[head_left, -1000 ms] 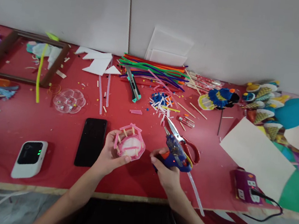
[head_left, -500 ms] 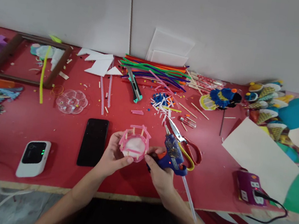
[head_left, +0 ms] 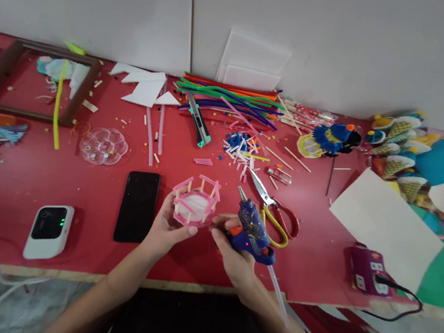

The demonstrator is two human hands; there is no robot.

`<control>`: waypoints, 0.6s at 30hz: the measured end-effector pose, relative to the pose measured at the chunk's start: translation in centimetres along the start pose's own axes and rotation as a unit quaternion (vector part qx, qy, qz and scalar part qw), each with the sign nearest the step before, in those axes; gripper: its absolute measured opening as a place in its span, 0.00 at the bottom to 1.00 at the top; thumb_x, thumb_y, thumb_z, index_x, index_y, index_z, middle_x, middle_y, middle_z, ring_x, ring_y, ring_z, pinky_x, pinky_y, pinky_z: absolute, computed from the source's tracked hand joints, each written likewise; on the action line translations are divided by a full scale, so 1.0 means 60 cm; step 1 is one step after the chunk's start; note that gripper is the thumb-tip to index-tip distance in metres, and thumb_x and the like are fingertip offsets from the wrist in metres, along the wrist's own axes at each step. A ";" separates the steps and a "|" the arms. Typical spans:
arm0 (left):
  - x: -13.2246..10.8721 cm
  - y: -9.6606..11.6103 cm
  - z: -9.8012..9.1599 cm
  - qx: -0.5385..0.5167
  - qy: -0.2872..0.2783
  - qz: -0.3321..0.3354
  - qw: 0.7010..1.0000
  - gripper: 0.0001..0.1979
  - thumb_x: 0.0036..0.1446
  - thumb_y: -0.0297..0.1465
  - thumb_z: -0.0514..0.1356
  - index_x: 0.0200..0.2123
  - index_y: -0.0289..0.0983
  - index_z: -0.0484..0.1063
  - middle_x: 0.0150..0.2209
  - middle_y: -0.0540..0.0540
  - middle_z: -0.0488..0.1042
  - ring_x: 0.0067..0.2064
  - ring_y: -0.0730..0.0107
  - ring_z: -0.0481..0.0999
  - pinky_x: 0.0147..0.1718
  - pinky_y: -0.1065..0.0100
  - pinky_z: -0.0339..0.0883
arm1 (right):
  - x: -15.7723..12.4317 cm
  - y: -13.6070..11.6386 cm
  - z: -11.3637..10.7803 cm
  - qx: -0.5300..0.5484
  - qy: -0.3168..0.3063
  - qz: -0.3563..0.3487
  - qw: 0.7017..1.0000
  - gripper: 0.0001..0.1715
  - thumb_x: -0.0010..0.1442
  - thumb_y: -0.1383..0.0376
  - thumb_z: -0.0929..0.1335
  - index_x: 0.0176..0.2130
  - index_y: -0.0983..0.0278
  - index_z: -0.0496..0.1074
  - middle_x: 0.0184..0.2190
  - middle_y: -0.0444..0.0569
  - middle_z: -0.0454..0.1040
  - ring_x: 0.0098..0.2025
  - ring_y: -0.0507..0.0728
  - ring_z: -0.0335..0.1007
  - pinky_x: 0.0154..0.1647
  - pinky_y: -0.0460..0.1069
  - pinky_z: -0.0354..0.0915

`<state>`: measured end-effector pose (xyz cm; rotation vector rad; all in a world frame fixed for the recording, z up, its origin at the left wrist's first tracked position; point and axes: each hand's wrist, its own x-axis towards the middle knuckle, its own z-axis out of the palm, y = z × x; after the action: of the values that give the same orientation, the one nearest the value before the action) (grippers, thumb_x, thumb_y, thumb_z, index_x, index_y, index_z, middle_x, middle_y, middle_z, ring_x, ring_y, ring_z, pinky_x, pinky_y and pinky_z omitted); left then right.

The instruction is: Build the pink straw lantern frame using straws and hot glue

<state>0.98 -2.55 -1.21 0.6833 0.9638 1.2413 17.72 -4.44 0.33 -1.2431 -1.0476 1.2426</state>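
Observation:
My left hand (head_left: 170, 222) is closed around the side of a small pink craft basket (head_left: 195, 207), with a white base and short wooden posts joined by pink strips. It is raised above the red table and tilted. My right hand (head_left: 236, 254) grips a blue glue gun (head_left: 254, 229) whose nozzle points up and away from me. A clear glue stick (head_left: 278, 295) sticks out of its rear, and a small red light shows on its body. The right fingertips are close to the basket's right edge; I cannot tell if they touch it.
Scissors (head_left: 276, 210) lie right of the glue gun. Beyond are pink strip pieces (head_left: 203, 161), a utility knife (head_left: 198, 124), cut scraps (head_left: 241, 147) and pipe cleaners (head_left: 231, 99). A black phone (head_left: 137, 207) and a white device (head_left: 48, 232) sit left; a purple power socket (head_left: 370, 270) is right.
The basket has turned and tipped in my left hand and risen a little. The right fingertips have drawn slightly back from its edge, still holding the glue gun. The view has shifted slightly.

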 end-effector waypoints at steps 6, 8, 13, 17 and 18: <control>0.004 0.008 -0.001 -0.049 0.002 -0.027 0.998 0.36 0.46 0.36 0.75 0.58 0.50 0.68 0.56 0.46 0.74 0.50 0.64 0.78 0.50 0.64 0.76 | 0.005 -0.017 -0.048 -0.078 -0.087 0.038 0.992 0.05 0.59 0.65 0.69 0.35 0.58 0.77 0.33 0.45 0.79 0.33 0.55 0.75 0.37 0.50 0.72; 0.005 0.008 -0.001 -0.059 -0.001 -0.028 0.998 0.35 0.47 0.35 0.74 0.58 0.53 0.67 0.57 0.48 0.72 0.51 0.64 0.78 0.50 0.63 0.76 | 0.009 -0.032 -0.060 -0.098 -0.115 0.040 0.988 0.06 0.55 0.68 0.70 0.34 0.59 0.78 0.31 0.45 0.79 0.30 0.55 0.75 0.34 0.49 0.71; 0.005 0.003 -0.001 -0.031 0.022 -0.008 0.999 0.36 0.50 0.33 0.73 0.59 0.58 0.61 0.60 0.49 0.68 0.51 0.61 0.77 0.48 0.58 0.79 | 0.012 -0.057 -0.074 -0.153 -0.128 0.039 0.979 0.06 0.51 0.70 0.68 0.30 0.59 0.75 0.26 0.45 0.79 0.25 0.55 0.72 0.24 0.48 0.67; 0.006 0.001 0.001 -0.026 0.029 0.002 0.999 0.35 0.51 0.34 0.72 0.57 0.59 0.61 0.59 0.50 0.68 0.48 0.64 0.79 0.48 0.55 0.79 | 0.012 -0.057 -0.078 -0.186 -0.095 0.016 0.978 0.08 0.50 0.70 0.67 0.31 0.59 0.74 0.25 0.45 0.78 0.23 0.55 0.70 0.24 0.48 0.66; 0.007 0.001 0.002 -0.023 0.031 0.005 0.999 0.34 0.51 0.34 0.72 0.57 0.59 0.61 0.59 0.51 0.68 0.49 0.65 0.79 0.50 0.56 0.78 | 0.013 -0.056 -0.078 -0.197 -0.089 0.009 0.976 0.08 0.49 0.70 0.67 0.30 0.59 0.74 0.23 0.44 0.76 0.22 0.54 0.68 0.22 0.48 0.64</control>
<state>1.05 -2.13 -1.18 0.6160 0.9815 1.2958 22.75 -3.82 3.24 -1.4608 -1.4686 1.2118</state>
